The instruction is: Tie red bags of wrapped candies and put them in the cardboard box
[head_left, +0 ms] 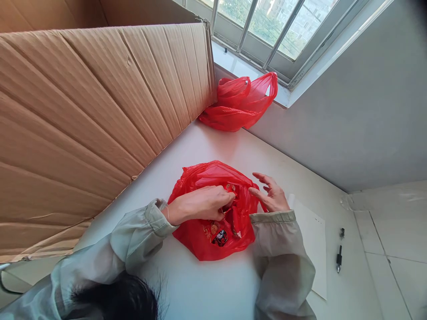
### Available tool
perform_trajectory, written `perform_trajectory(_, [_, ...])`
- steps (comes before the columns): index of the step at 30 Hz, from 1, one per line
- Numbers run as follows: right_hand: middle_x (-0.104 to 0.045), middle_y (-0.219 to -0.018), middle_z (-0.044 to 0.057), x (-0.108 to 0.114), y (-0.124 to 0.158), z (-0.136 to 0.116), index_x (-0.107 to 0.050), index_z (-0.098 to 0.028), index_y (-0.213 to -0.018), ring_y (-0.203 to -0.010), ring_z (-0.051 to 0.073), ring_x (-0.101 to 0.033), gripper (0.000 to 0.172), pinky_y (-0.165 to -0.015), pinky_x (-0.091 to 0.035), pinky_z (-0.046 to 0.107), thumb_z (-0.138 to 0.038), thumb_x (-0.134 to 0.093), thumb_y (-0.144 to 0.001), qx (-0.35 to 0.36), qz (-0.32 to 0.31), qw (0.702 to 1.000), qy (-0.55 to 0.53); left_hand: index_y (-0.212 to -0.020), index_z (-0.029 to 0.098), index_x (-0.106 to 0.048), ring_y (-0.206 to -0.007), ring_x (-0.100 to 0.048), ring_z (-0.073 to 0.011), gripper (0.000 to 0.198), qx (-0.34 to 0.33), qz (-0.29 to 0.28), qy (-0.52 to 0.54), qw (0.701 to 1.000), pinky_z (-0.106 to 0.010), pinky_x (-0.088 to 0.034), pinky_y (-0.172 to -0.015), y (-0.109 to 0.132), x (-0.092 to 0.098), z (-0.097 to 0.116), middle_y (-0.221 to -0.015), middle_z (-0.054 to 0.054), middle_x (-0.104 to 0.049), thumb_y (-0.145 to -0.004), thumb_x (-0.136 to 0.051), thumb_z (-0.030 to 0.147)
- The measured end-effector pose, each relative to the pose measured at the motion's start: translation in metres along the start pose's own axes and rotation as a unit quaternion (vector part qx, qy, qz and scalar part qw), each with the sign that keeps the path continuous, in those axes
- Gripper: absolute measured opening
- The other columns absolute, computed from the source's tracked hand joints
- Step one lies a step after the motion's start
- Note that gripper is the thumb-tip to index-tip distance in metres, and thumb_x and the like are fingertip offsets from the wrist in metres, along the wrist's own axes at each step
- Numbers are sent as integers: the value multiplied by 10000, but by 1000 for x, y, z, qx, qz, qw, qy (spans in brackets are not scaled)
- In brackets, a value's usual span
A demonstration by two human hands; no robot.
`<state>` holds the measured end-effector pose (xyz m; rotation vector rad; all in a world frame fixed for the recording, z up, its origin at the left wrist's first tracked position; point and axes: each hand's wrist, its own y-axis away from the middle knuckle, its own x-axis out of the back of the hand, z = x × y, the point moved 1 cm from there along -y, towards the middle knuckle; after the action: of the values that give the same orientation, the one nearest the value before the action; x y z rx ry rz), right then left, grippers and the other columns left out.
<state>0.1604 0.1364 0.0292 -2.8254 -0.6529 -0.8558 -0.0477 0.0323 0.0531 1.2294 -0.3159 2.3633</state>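
A red plastic bag (196,242) lies on the white table, its mouth open upward. Inside it are several small red-wrapped packets (237,218), one with a black round label. My left hand (203,203) reaches into the bag from the left, with fingers pinched at the red packets; what they hold, if anything, is hidden. At the bag's right edge is my right hand (271,194), its thumb and fingers spread apart, holding nothing.
A large cardboard box (110,115) fills the left. Another red bag (240,104) lies behind, by the barred window (263,26). White paper (313,249) and a black pen (339,258) with its cap (342,232) are at right on the table (207,289).
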Motion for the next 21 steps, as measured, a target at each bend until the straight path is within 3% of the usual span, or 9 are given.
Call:
perform_trajectory(2, [-629,-1177,64,13,7,-15,-663,-252,-1073,-1106,243,-561,376,-977,-408,426,-461,-686,-760,56,34,995,76,-801,190,-484,-643,-476,-142,123,10,18,21,1000,-269,-320,-540,-1,7,-1,-739,20,-530,-767,-589,138])
perform_trajectory(3, [-650,-1118,56,16,10,-24,-678,-255,-1022,-1067,231,-580,303,-964,-415,410,-452,-661,-793,83,21,992,93,-811,188,-489,-650,-475,-139,111,15,29,30,999,-265,-324,-548,-1,11,-2,-749,20,-536,-774,-589,156])
perform_trajectory(7, [-701,-953,23,10,23,-55,-686,-262,-899,-934,200,-625,183,-856,-459,333,-419,-675,-806,163,-115,976,92,-847,172,-561,-657,-483,-127,81,23,51,66,996,-255,-341,-568,0,22,-1,-749,23,-556,-821,-582,246])
perform_trajectory(9, [-713,-902,11,-1,25,-63,-678,-256,-868,-868,190,-635,192,-807,-469,314,-420,-713,-773,185,-134,969,91,-864,168,-606,-646,-488,-120,133,22,55,96,994,-252,-339,-563,1,24,0,-737,25,-568,-842,-583,296])
perform_trajectory(13, [-695,-764,-8,-14,23,-69,-643,-237,-769,-735,161,-615,123,-733,-462,298,-328,-620,-848,199,-111,970,88,-891,166,-660,-640,-501,-115,176,25,54,149,987,-246,-335,-565,2,27,1,-733,24,-605,-846,-612,330])
perform_trajectory(17, [-682,-731,-8,-11,23,-71,-626,-237,-731,-691,159,-599,140,-700,-442,302,-296,-580,-850,193,-64,974,100,-858,168,-687,-657,-541,-118,177,70,37,210,974,-228,-360,-579,0,30,-1,-738,17,-659,-801,-678,335])
perform_trajectory(21, [-646,-668,-24,-10,25,-72,-609,-236,-700,-618,139,-557,155,-664,-426,286,-313,-589,-834,153,-61,983,80,-833,144,-682,-642,-556,-112,195,80,3,299,951,-216,-380,-568,1,35,-1,-717,11,-670,-802,-668,336])
